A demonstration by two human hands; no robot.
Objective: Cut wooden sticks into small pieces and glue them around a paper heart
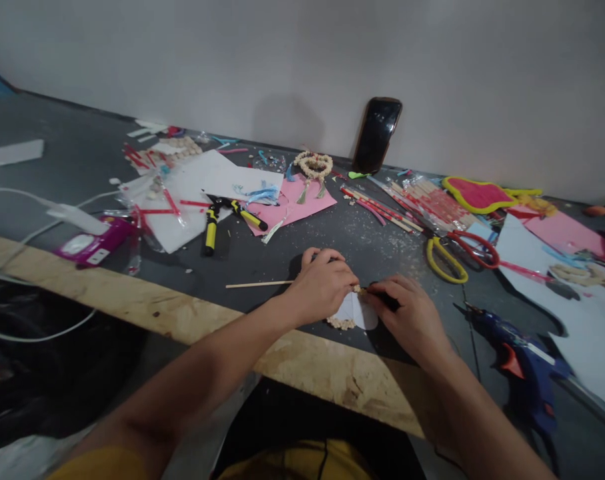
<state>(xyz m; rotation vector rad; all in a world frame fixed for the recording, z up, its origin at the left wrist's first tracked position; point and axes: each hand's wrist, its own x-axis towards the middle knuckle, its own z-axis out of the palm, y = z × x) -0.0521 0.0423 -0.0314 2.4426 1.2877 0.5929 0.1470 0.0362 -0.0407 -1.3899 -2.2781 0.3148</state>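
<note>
My left hand point(323, 283) is closed at the upper edge of a small white paper piece point(365, 313), its fingertips pinching a small beige bead piece point(356, 289). Just right of it, my right hand point(402, 307) has its fingers pressed together at the same spot; what they grip is too small to make out. A row of beige beads point(341, 324) lines the paper's lower left edge. A thin wooden stick point(257, 285) lies on the dark table, its right end hidden by my left hand.
Yellow-black pliers point(210, 230) and pink paper point(302, 207) lie beyond my hands. To the right are scissors point(447, 260) and a blue glue gun point(527, 360). A phone point(377, 135) leans on the wall. A purple power strip point(100, 243) sits left.
</note>
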